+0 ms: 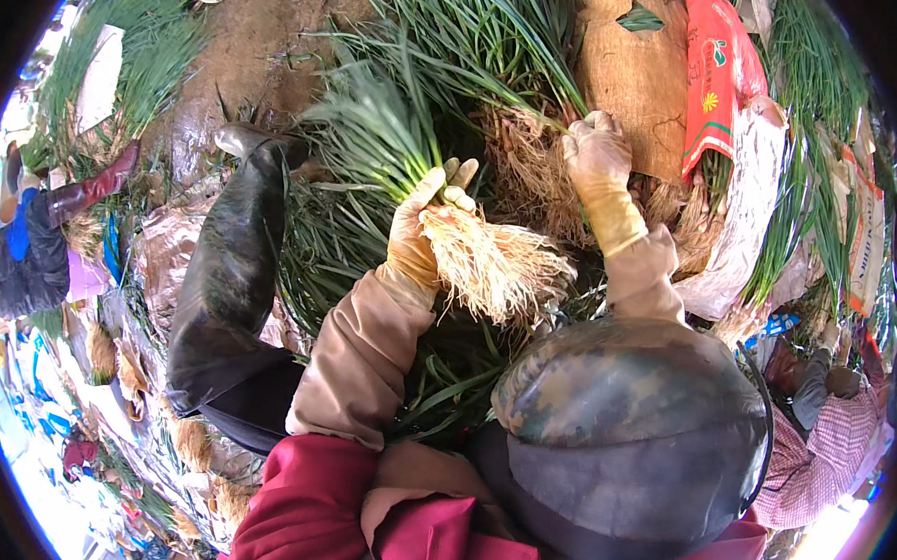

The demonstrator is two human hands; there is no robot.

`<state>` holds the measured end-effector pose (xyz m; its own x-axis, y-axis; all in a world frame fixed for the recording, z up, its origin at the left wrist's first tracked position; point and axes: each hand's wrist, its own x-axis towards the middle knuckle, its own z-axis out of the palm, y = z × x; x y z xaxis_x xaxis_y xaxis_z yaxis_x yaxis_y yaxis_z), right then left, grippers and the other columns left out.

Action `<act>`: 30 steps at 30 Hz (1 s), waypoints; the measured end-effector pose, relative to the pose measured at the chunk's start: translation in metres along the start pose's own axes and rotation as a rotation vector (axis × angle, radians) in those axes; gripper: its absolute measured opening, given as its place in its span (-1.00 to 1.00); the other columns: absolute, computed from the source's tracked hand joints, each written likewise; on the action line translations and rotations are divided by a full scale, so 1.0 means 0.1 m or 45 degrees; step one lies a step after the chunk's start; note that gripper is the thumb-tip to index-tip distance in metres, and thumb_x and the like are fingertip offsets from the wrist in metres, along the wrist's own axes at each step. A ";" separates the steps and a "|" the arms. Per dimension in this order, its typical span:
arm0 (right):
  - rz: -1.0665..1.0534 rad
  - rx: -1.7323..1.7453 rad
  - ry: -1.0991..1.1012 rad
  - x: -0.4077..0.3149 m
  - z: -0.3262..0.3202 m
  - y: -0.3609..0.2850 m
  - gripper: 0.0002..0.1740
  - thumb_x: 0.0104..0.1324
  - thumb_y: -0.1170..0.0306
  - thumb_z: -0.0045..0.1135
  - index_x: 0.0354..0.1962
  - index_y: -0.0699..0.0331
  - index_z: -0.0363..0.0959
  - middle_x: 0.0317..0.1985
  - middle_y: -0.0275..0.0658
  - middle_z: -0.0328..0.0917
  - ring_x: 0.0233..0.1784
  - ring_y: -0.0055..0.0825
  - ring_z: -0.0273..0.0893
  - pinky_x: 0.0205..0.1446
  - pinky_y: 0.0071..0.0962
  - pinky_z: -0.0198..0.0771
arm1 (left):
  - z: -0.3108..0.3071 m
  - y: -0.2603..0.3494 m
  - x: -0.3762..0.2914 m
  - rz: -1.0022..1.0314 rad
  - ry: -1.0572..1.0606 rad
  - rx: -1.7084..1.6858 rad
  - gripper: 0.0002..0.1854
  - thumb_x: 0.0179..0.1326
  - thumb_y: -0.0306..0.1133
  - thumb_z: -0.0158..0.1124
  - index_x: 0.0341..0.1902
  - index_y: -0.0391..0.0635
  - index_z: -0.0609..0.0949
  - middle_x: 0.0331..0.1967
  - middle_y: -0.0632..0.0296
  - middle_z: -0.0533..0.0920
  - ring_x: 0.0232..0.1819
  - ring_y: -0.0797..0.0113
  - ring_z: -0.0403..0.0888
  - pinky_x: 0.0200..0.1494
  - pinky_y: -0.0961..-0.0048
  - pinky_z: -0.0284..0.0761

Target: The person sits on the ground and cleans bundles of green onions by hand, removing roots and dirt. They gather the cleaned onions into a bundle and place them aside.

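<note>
My left hand [430, 213], in a pale yellow rubber glove, grips a bunch of green allium plants [406, 173] at the stalks. Their long leaves fan away to the upper left, slightly blurred. A thick tuft of pale roots [493, 259] hangs from the bunch to the lower right. My right hand [599, 149], gloved alike, is closed at the edge of a larger heap of the same plants [513, 44], its fingertips on a green stalk [543, 118]. Brown, soil-stained roots [530, 175] of that heap lie left of the right hand.
My legs, in camouflage waders, bend on either side: the left boot [227, 275] and the right knee [633, 384]. Woven brown sacking [631, 69] and a red printed bag [710, 81] cover plants at the right. Other people sit at far left [27, 253] and lower right [823, 444]. Wet ground [258, 55] lies ahead.
</note>
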<state>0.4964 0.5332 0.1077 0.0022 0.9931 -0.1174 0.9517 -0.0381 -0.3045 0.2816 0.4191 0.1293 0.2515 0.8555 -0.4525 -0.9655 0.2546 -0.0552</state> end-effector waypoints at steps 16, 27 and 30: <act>-0.486 0.508 0.107 -0.46 0.31 0.11 -0.89 0.14 0.38 0.19 -0.47 0.15 0.41 -0.48 -0.24 0.58 -0.48 -0.41 0.54 -0.41 -0.43 0.43 | 0.03 -0.20 0.09 0.175 0.112 0.223 -0.89 0.04 -0.49 0.25 -0.33 -0.22 0.57 -0.32 0.12 0.63 -0.11 0.23 0.58 0.02 0.28 0.48; -0.160 1.190 -0.346 -0.51 0.42 -0.63 -0.81 0.17 0.54 0.14 -0.23 0.36 0.44 -0.39 -0.22 0.57 -0.48 -0.51 0.51 -0.36 -0.53 0.44 | -0.08 -0.29 -0.04 -0.001 0.422 0.652 -0.84 0.15 -0.39 0.16 -0.25 -0.22 0.55 -0.80 0.49 0.35 -0.81 0.65 0.24 -0.74 0.67 0.23; -0.527 1.455 0.064 -0.66 0.53 -0.58 -0.86 0.22 0.53 0.08 -0.24 0.33 0.44 -0.49 -0.23 0.55 -0.55 -0.51 0.49 -0.45 -0.55 0.44 | -0.22 -0.26 -0.01 -0.079 0.342 0.550 -0.85 0.12 -0.43 0.17 -0.26 -0.23 0.55 -0.66 0.34 0.49 -0.68 0.51 0.43 -0.61 0.60 0.41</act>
<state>0.4248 0.4639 0.0825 -0.2015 0.9557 0.2147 0.0647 0.2317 -0.9706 0.3050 0.4016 0.1117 0.2265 0.7013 -0.6760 -0.8189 0.5128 0.2576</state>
